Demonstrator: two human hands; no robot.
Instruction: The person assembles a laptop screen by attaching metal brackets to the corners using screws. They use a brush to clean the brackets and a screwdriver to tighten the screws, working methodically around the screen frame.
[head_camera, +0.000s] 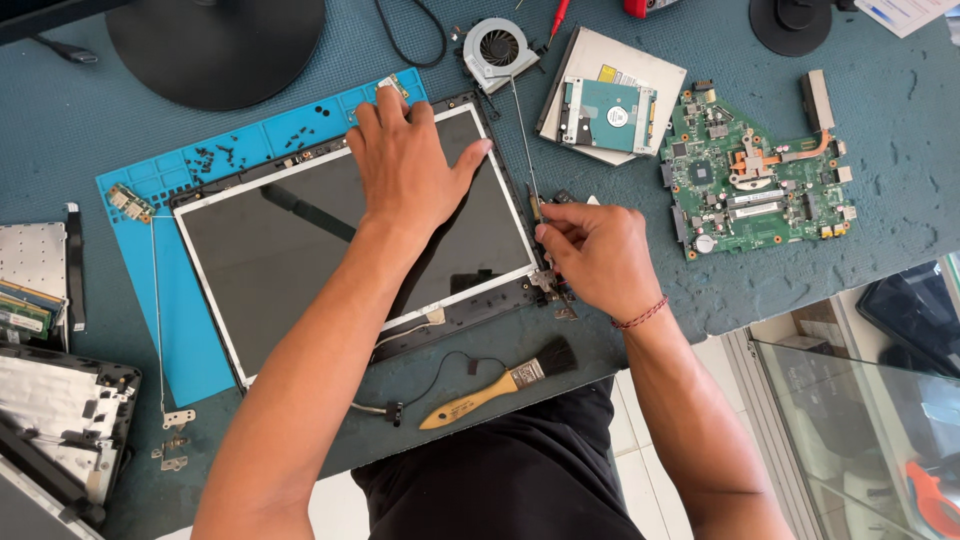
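Here, panel: a flat rectangular laptop screen panel with dark glossy glass and a thin silvery metal frame (350, 245) lies face up in its black plastic lid shell, partly on the bright blue rubbery work mat (190, 330).
Long axis: it runs across the table, tilted so the end by the right hand sits nearer the person and the opposite end farther off.
Left hand: the left hand (408, 160) lies palm down on the panel's upper right corner, fingers spread flat, thumb out to the side.
Right hand: the right hand (592, 255) is just beside the panel's right edge, its fingertips pressed together, pinching a thin metal hinge rail (532, 185) that stands along that edge.
Surface: a grainy, pitted grey-blue table top (890, 170).
Nearby: a wooden-handled brush with black bristles (500, 384) lies near the panel's near edge; a green circuit board (755, 175) lies well apart on the right.
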